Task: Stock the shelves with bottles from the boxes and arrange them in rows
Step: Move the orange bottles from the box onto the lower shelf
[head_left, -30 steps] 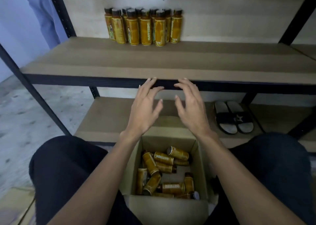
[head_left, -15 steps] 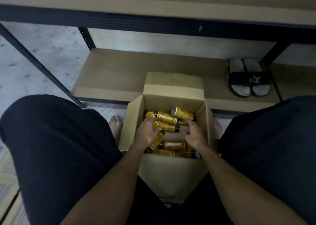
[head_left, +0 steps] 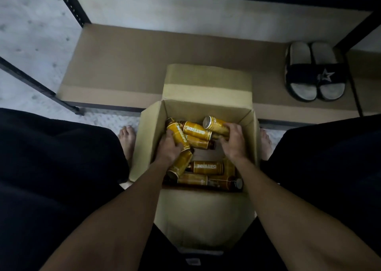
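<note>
Inside the box [head_left: 153,134], fingers [head_left: 232,128] curl round bottles [head_left: 215,124].

Item: one pair of slides [head_left: 313,74], dark straps over pale grey footbeds, a light star on one strap; lay flat, side by side and touching, at upper right.
Item: pale speckled floor [head_left: 26,33]; showed at left.
Item: pale mottled wall [head_left: 185,8]; ran across the top, dimly lit.

Both forearms [head_left: 127,204] rise from the lower corners towards mid-frame; the left hand [head_left: 168,148] curls its fingers round a yellow bottle [head_left: 179,135]. The right hand [head_left: 233,141], knuckles up, grips a second bottle [head_left: 215,124].
</note>
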